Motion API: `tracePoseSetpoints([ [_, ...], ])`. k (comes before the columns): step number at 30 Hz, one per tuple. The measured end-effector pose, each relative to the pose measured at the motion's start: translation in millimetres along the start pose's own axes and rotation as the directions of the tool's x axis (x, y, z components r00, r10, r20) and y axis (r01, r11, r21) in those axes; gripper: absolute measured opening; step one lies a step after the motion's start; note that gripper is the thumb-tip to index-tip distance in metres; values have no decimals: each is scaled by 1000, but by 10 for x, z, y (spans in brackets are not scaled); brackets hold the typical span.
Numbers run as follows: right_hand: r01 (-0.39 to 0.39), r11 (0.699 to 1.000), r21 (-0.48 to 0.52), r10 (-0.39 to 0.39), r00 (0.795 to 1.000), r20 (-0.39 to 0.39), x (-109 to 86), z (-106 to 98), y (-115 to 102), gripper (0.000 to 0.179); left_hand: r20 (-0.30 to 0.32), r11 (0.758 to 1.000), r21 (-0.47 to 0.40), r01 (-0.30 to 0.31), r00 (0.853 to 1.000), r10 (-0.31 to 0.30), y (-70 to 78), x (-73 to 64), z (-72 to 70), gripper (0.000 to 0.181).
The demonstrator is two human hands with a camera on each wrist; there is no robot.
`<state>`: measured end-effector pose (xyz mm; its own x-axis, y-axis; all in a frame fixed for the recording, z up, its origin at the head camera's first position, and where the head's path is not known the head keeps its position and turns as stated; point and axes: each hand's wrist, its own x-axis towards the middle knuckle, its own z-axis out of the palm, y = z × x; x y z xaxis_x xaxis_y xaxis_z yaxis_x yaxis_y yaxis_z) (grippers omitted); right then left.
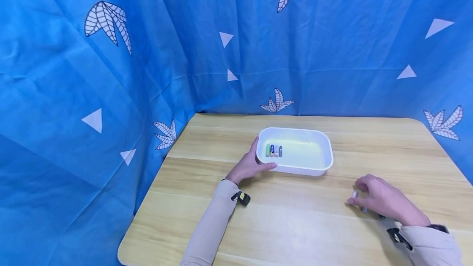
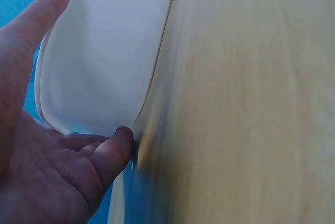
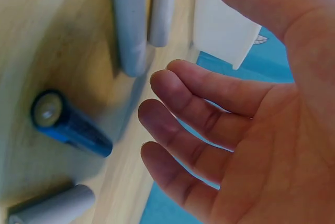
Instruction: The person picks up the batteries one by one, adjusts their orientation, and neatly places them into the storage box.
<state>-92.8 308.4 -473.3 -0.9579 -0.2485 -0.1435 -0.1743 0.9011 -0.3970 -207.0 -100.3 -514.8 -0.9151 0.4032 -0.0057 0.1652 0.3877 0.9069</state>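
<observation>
A white plastic box [image 1: 306, 170] stands on the table with several batteries [image 1: 276, 151] lined up side by side at its left end. My left hand [image 1: 248, 166] holds that end, thumb along the front wall and fingers round the side. In the left wrist view the box [image 2: 104, 51] is seen from outside, its contents hidden. My right hand [image 1: 386, 200] is low over loose batteries to the right. The right wrist view shows its fingers loosely bent and apart from two grey batteries [image 3: 131, 25], a dark blue battery [image 3: 73, 124] and another grey battery [image 3: 55, 205].
The light wooden table [image 1: 295, 225] has a rounded corner at its left front. A blue curtain [image 1: 314, 52] with white leaf and triangle prints hangs behind it and along the left. In the head view the right hand partly covers the loose batteries.
</observation>
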Motion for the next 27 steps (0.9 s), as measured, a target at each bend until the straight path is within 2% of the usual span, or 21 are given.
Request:
tracePoseSetpoints([
  [4,20,999,-40,-21,999,-24,-22,41,27,57,-2,1000,-1,-6,1000,6,-4,0,-1,125],
  [10,21,998,-56,-25,998,-64,-61,76,45,63,0,1000,-11,-16,1000,16,-7,2,-4,124],
  [14,26,997,-70,-33,995,-91,-75,102,26,58,0,1000,-14,-12,1000,12,-9,1,-8,124],
  [22,1,996,-94,-6,998,-56,-67,122,-22,39,0,1000,-6,-3,1000,3,-14,-2,-4,126],
  [27,11,995,-102,-17,998,-66,-64,128,-49,31,3,1000,-4,-12,1000,12,-19,9,-2,126],
])
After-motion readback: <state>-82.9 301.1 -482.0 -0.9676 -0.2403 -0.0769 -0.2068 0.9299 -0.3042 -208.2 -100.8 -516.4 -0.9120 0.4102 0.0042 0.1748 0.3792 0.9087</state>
